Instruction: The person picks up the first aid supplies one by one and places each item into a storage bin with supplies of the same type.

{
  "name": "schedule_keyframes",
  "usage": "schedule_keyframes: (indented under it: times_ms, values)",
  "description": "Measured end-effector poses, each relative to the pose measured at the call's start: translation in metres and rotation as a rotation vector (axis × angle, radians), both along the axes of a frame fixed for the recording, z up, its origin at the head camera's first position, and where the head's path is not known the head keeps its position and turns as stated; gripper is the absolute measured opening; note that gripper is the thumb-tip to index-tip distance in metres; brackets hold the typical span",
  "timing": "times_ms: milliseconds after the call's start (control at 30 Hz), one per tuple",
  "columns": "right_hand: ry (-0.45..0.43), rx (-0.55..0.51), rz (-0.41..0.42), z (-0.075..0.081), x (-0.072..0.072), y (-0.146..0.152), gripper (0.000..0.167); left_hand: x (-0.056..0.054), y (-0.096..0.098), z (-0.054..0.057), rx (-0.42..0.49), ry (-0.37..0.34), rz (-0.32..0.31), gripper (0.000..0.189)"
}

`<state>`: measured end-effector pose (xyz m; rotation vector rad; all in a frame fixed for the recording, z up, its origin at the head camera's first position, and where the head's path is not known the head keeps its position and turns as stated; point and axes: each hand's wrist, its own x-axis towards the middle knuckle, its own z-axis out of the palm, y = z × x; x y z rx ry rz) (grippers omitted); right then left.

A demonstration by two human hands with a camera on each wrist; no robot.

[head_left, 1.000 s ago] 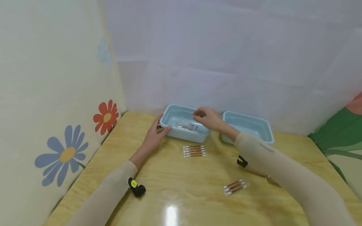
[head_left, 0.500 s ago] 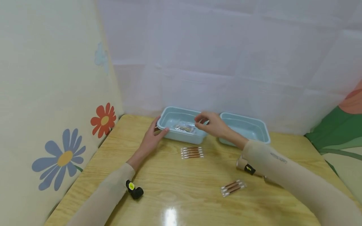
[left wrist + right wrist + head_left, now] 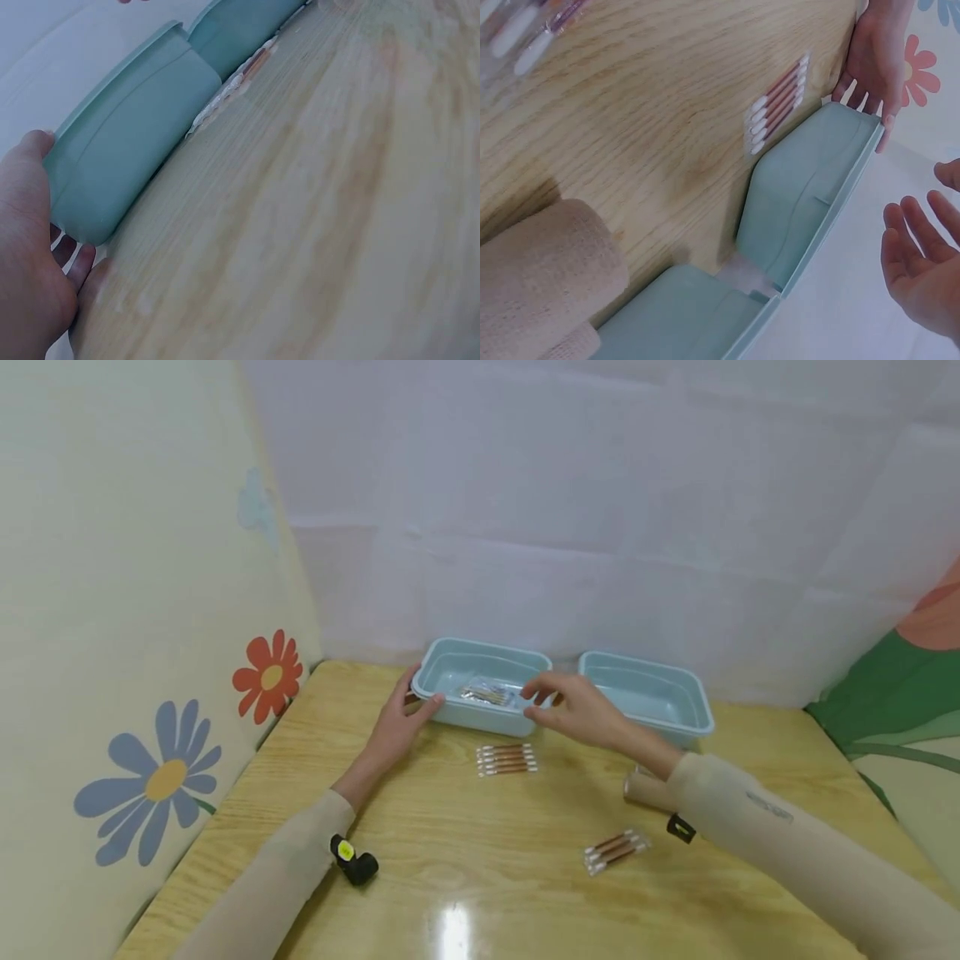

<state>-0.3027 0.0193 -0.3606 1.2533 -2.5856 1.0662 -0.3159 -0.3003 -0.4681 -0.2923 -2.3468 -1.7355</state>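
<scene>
My left hand (image 3: 393, 731) grips the left end of a light-blue plastic tub (image 3: 480, 717), thumb at the rim and fingers around the end wall. A clear pack of cotton swabs (image 3: 487, 695) lies inside that tub. My right hand (image 3: 581, 710) hovers over the tub's right end, fingers loosely bent and apart. In the right wrist view nothing shows between the right hand's fingers (image 3: 919, 225). In front of the tub a flat pack of brown-stick cotton swabs (image 3: 507, 760) rests on the table. Another such pack (image 3: 615, 852) lies nearer, to the right.
A second light-blue tub (image 3: 648, 689) stands to the right, by the white backdrop (image 3: 600, 485). Beige textured rolls (image 3: 555, 255) lie in front of it, partly hidden by the right forearm in the head view. A painted wall (image 3: 150, 568) borders the wooden table (image 3: 420, 843) at left.
My right hand has drawn back slightly to the right and toward me from over the tub, its fingers spreading apart. The left hand keeps its hold on the tub.
</scene>
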Motion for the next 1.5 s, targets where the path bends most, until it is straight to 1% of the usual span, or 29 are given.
schedule_keyframes:
  times_ms: [300,533,733,767,833,1000,1067,1133,1233,1367,1500]
  values:
    - [0.019,0.060,0.035,-0.001,0.016,0.016,0.026,-0.003,0.001,0.000,0.011,-0.014,0.001,0.082]
    - [-0.003,0.107,0.062,-0.007,0.030,0.033,0.028,-0.004,-0.001,-0.002,0.001,-0.029,-0.001,0.083]
    - [0.038,0.126,0.123,-0.014,0.043,0.042,0.031,-0.002,-0.001,0.001,-0.005,-0.034,0.002,0.084]
    - [0.042,0.128,0.134,-0.014,0.046,0.043,0.032,-0.001,0.000,0.003,-0.002,-0.038,-0.001,0.083]
    - [0.037,0.130,0.155,-0.015,0.051,0.046,0.033,0.004,0.002,0.012,-0.005,-0.048,-0.007,0.081]
    - [-0.041,0.163,0.137,-0.019,0.065,0.055,0.035,0.020,0.007,0.033,-0.027,-0.057,-0.017,0.077]
    - [-0.060,0.174,0.121,-0.020,0.069,0.058,0.036,0.023,0.007,0.036,-0.031,-0.051,-0.015,0.076]
    - [-0.060,0.174,0.118,-0.024,0.072,0.063,0.036,0.023,0.007,0.036,-0.027,-0.047,-0.015,0.077]
    - [-0.076,0.168,0.116,-0.029,0.077,0.070,0.035,0.021,0.006,0.035,-0.026,-0.038,-0.017,0.076]
    - [-0.097,0.168,0.106,-0.037,0.084,0.083,0.034,0.016,0.005,0.028,-0.032,-0.034,-0.023,0.077]
    - [-0.093,0.167,0.102,-0.046,0.091,0.093,0.036,0.005,-0.001,0.012,-0.013,-0.031,-0.018,0.080]
